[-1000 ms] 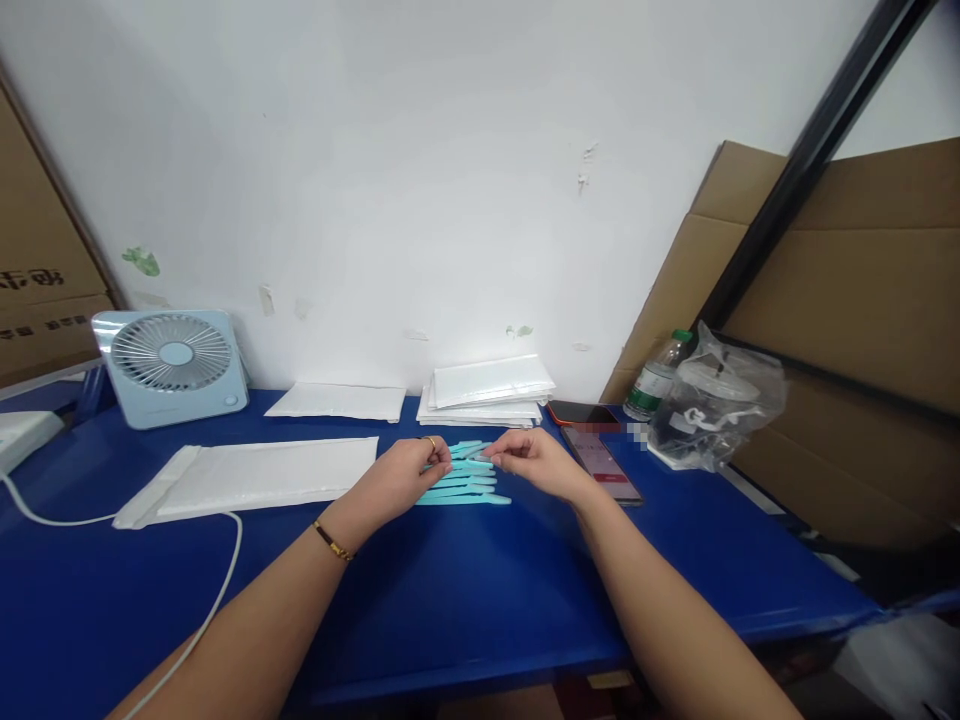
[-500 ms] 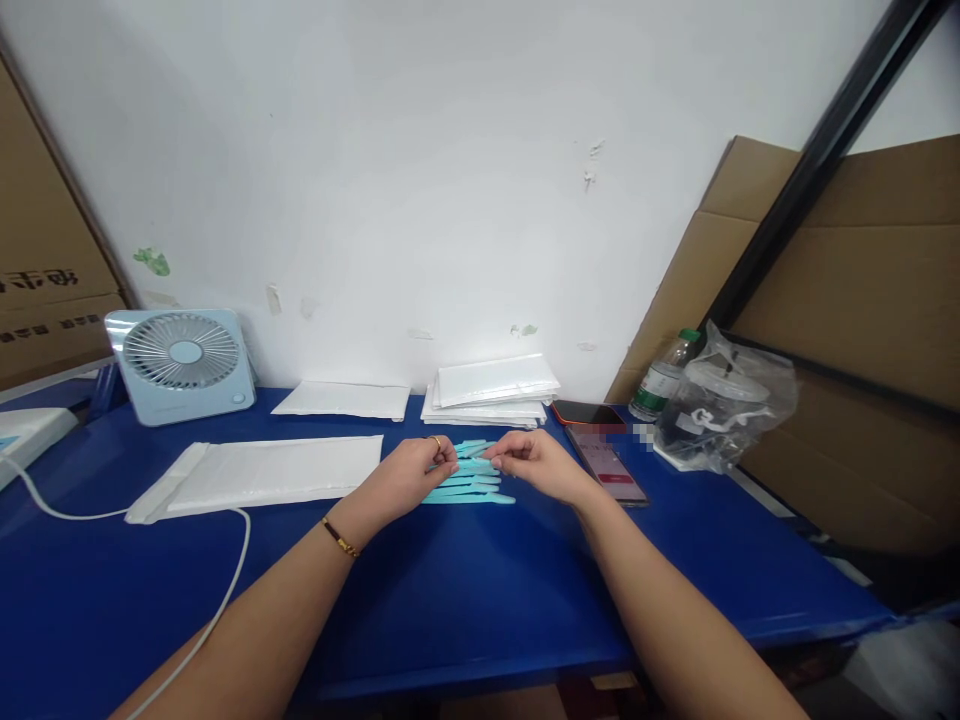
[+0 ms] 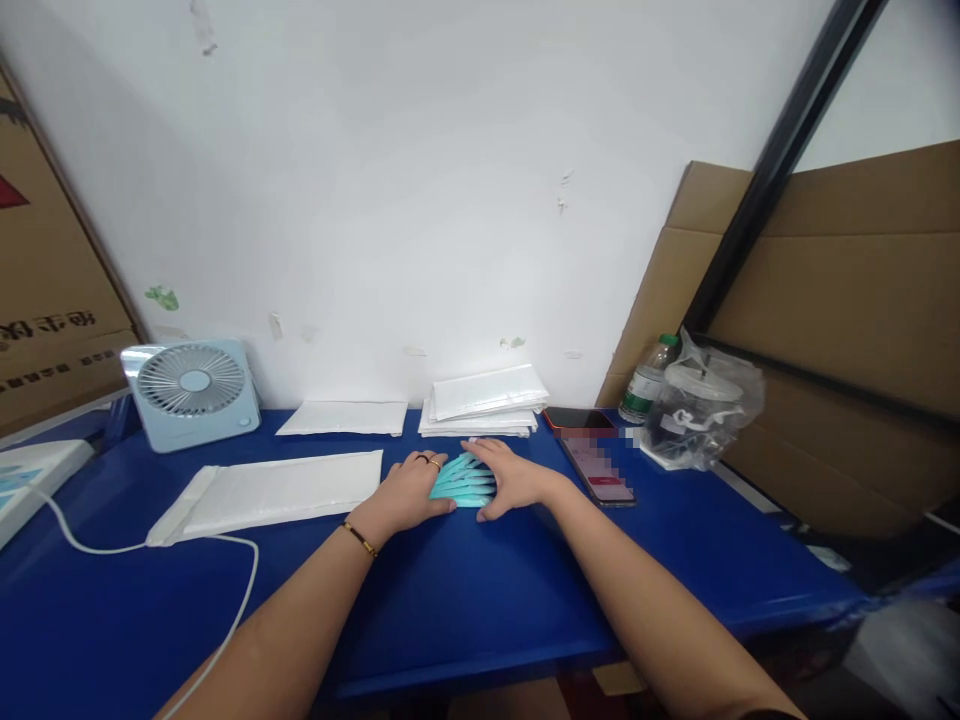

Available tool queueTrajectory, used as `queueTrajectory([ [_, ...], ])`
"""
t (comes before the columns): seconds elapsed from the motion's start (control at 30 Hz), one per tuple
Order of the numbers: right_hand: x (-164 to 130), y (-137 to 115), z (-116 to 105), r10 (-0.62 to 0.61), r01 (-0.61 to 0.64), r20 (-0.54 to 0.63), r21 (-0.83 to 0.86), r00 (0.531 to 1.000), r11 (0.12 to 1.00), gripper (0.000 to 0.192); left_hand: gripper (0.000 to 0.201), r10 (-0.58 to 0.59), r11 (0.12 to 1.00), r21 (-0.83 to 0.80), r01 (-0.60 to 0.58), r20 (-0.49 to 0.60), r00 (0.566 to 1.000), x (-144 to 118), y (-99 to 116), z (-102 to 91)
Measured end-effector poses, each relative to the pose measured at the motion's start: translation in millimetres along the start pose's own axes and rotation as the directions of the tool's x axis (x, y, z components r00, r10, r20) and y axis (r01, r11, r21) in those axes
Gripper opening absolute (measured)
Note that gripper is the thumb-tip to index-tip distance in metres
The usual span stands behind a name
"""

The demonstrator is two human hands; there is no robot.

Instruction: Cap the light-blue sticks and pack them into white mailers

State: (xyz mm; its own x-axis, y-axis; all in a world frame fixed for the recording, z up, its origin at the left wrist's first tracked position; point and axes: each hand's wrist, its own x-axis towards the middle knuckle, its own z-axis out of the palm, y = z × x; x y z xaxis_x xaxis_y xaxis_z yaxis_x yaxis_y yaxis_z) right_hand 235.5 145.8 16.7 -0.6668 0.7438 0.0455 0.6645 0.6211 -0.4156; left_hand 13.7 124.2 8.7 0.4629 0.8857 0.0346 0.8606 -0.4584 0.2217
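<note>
Several slim turquoise sticks, which look like eyebrow razors (image 3: 465, 485), lie side by side in a row on the blue table (image 3: 480, 610). My left hand (image 3: 409, 490) curves round their left ends, thumb along the near side and fingers over the far side. At the right ends, my right hand (image 3: 510, 478) spans the row between its thumb and its stretched forefinger. Both hands touch the row, and its ends are partly hidden under them. To the left of my left hand lies a white padded envelope (image 3: 285, 490).
White envelopes are stacked (image 3: 487, 400) at the wall, beside a single envelope (image 3: 341, 418). A blue fan (image 3: 195, 390) stands left, with a white cable (image 3: 251, 575) near my left arm. Right are two phones (image 3: 600, 470), a bottle (image 3: 645, 385) and a bagged cup (image 3: 701, 410).
My fingers have gone from pinching at the middle of the razors to spreading round both ends of the row. The razors lie closer together. The whole view has shifted slightly.
</note>
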Motion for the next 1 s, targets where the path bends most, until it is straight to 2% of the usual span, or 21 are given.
queueTrajectory([
  [0.07, 7.9, -5.4, -0.2, -0.012, 0.018, 0.064, -0.091, 0.998, 0.996, 0.095, 0.056, 0.011, 0.999, 0.039, -0.011, -0.013, 1.000, -1.2, 8.2, -1.7],
  [0.2, 16.3, -18.1, 3.3, 0.004, 0.014, 0.060, -0.302, 0.998, 0.953, 0.058, 0.030, 0.005, 0.994, 0.109, 0.002, -0.059, 0.998, -2.1, 23.7, 1.2],
  [0.4, 11.0, -31.7, 7.1, 0.035, 0.021, 0.099, -0.517, 0.994, 0.856, 0.034, 0.025, -0.007, 0.997, 0.080, 0.012, -0.061, 0.998, 3.8, 33.5, 9.3],
  [0.5, 5.0, -42.6, -4.9, 0.070, -0.023, 0.062, -0.563, 0.996, 0.826, 0.032, 0.025, -0.022, 1.000, 0.001, 0.022, -0.119, 0.993, 5.6, 37.3, 9.5],
  [0.6, -2.1, -59.3, -38.0, 0.105, -0.082, 0.012, -0.543, 0.994, 0.836, 0.034, 0.023, -0.056, 0.991, -0.133, 0.030, -0.198, 0.979, 6.2, 42.1, 6.5],
  [0.67, -6.3, -72.8, -66.3, 0.086, -0.097, -0.046, -0.461, 0.995, 0.882, 0.044, 0.021, -0.077, 0.973, -0.230, 0.016, -0.259, 0.963, 7.4, 47.2, 4.1],
  [0.7, -7.7, -79.9, -78.9, 0.055, -0.090, -0.100, -0.393, 0.993, 0.915, 0.052, 0.022, -0.087, 0.962, -0.273, 0.005, -0.286, 0.954, 8.3, 50.4, 3.5],
  [0.77, -8.1, -93.5, -94.5, -0.004, -0.055, -0.228, -0.253, 0.974, 0.966, 0.047, 0.029, -0.107, 0.938, -0.345, -0.016, -0.333, 0.937, 10.6, 57.5, 4.3],
  [0.87, -3.0, -109.1, -87.4, -0.061, 0.007, -0.319, -0.166, 0.946, 0.986, 0.046, 0.034, -0.141, 0.904, -0.425, -0.048, -0.403, 0.904, 13.4, 65.5, 11.0],
  [0.93, 0.4, -113.8, -71.2, -0.066, 0.009, -0.298, -0.187, 0.952, 0.982, 0.049, 0.029, -0.148, 0.900, -0.432, -0.063, -0.438, 0.887, 13.4, 66.6, 16.8],
  [1.0, -0.1, -112.9, -59.6, -0.022, -0.028, -0.264, -0.183, 0.964, 0.983, 0.049, 0.025, -0.126, 0.918, -0.391, -0.070, -0.452, 0.883, 11.4, 64.1, 20.3],
])
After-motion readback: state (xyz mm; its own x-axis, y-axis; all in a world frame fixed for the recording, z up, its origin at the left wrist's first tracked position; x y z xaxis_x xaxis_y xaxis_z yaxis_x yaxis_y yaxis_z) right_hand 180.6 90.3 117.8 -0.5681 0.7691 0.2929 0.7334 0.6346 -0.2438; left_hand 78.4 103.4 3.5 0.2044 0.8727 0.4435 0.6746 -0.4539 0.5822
